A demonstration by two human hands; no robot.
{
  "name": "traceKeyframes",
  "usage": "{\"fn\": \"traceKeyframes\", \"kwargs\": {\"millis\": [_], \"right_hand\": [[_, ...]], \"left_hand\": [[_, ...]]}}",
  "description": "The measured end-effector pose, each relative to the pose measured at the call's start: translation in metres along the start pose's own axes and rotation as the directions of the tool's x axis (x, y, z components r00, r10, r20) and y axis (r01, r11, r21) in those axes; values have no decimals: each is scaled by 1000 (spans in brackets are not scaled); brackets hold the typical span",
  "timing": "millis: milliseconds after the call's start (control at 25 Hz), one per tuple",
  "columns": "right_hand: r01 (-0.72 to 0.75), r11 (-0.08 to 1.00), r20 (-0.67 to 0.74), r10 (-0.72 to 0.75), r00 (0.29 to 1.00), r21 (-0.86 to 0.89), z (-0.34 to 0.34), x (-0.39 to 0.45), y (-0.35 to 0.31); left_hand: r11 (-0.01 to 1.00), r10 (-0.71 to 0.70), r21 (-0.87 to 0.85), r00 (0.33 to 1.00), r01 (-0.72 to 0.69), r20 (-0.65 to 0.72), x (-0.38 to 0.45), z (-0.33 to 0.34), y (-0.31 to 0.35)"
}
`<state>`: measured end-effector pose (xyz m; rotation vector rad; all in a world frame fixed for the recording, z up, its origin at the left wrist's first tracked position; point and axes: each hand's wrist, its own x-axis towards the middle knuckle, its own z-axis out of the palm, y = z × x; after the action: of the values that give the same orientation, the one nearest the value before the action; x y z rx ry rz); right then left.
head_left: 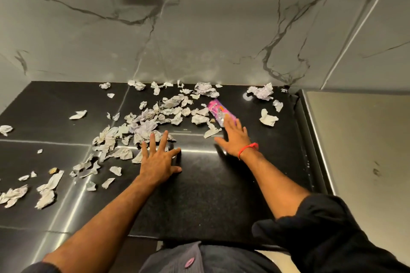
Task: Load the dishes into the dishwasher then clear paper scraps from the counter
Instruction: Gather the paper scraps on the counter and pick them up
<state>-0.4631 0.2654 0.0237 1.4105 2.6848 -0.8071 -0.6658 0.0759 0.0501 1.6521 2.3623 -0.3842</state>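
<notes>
- The left hand, at the centre of the frame, lies palm down with fingers spread and straight on the black counter, its fingertips at the near edge of the paper scraps.
- The right hand, right of centre, reaches forward flat with fingers extended, grasping nothing; its fingertips meet a pink wrapper.
- A red thread circles the right wrist.
- The scraps litter the counter from the left edge to the marble wall.

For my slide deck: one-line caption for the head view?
Both open hands, left and right, reach across the black counter toward crumpled paper scraps and a pink wrapper.
</notes>
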Motion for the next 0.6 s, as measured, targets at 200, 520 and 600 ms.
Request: {"fn": "traceKeyframes", "kwargs": {"millis": [200,520,600], "right_hand": [[237,969,93,-231,968,-61,57,-33,-60],[211,905,-449,-26,893,368,-19,-14,46],[34,989,-424,31,905,147,-44,5,91]], "left_hand": [[962,-3,-268,985,-43,-172,-1,10,25],[979,-44,-199,999,38,-27,24,28,15],[974,-92,-209,995,82,-34,28,29,-8]]}}
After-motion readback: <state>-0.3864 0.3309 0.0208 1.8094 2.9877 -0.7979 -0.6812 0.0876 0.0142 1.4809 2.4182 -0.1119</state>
